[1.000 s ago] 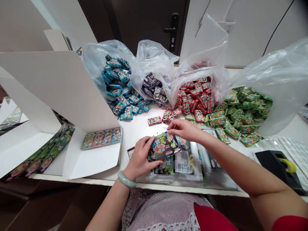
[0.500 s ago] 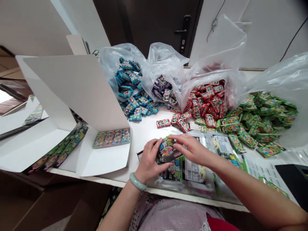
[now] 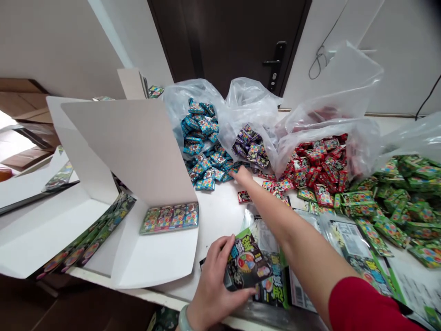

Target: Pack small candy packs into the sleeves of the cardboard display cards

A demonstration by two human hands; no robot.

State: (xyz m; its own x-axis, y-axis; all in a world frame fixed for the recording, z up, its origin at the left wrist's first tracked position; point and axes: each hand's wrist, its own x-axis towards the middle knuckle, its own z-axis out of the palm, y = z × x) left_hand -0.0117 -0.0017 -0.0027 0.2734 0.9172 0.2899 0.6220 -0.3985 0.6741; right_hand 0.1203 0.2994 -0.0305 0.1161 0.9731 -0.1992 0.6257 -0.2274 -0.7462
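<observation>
A bare strip of table [image 3: 217,211] opens mid-frame between the open white box [image 3: 155,262] and the right forearm [image 3: 275,216], which bars the way toward lower right. The box's raised lid [image 3: 138,151] walls off the left. Blue packets [image 3: 206,178] and clear bags [image 3: 254,89] block the top; the left grip [image 3: 214,280], around a black pouch [image 3: 248,262], obstructs the bottom.

A dark door [image 3: 227,41] with a black handle [image 3: 273,62], set between pale walls [image 3: 409,69]. A looped cable [image 3: 322,47] hangs to its right. In front stands a white table [image 3: 217,207]; a bright patch [image 3: 15,148] shows at far left.
</observation>
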